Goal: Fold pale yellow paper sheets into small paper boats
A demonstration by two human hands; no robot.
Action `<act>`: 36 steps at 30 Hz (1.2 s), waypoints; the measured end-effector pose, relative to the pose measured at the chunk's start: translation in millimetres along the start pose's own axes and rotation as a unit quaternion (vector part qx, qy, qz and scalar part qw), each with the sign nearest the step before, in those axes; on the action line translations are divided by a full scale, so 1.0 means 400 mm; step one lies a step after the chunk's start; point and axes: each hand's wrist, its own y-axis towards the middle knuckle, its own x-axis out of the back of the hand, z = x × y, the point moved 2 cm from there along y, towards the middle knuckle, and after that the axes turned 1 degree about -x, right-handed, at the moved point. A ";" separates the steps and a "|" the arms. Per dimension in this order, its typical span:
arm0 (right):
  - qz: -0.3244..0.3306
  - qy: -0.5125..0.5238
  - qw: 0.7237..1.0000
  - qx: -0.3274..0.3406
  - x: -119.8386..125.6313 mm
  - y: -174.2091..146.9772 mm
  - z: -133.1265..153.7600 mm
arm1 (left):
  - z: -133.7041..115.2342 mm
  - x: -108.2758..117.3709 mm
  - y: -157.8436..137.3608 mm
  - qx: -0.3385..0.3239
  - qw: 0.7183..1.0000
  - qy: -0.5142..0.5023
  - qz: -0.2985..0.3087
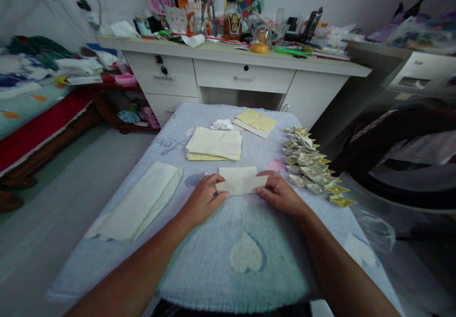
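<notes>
Paper piece (240,184), cream and partly folded, held between both hands near the middle of the table; a broad flap across the front, a narrower panel showing behind its upper edge; left end lodged in the left hand (205,197), between thumb at the lower corner and fingers at the upper one; right end likewise in the right hand (280,194), thumb low, fingers curled at the upper corner; both grips closed lightly to a pinch, with only the paper in hold and its middle bare between them; resting on the cloth or just above it, cannot tell which.

Beneath everything, a pale blue cloth (199,272) over the table, with a light heart pattern (245,254) nearer the body than the paper piece; just beyond the grip, a stack of cream sheets (214,142), yellow edges showing at the bottom; behind that stack, a crumpled white paper (222,124); to the right of it, a creased yellow sheet (255,119) overlapping a white sheet (255,130); to the left of the left hand, apart from it, a long folded bundle of pale paper (144,203) lying aslant; beyond the right hand and to its right, close rows of boat-shaped paper folds (309,165), cream mostly, yellow along the right side; farther off, a white desk (245,72) bearing an amber jar (232,21) and a pink clock (159,0).
</notes>
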 end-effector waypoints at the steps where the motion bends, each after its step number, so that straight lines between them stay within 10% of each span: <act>1: 0.006 -0.001 1.000 -0.004 -0.001 0.001 0.000 | 0.000 0.001 -0.001 0.011 1.000 0.000 -0.009; 17: -0.045 -0.088 0.980 -0.172 -0.040 0.005 -0.023 | -0.011 -0.014 0.004 0.159 0.968 0.182 -0.064; 29: -0.061 -0.111 0.971 -0.201 -0.053 0.002 -0.014 | 0.003 -0.025 -0.003 0.141 0.952 0.248 -0.107; 36: -0.076 -0.127 0.971 -0.190 -0.059 -0.001 -0.024 | -0.005 -0.042 0.001 0.008 0.970 0.240 -0.034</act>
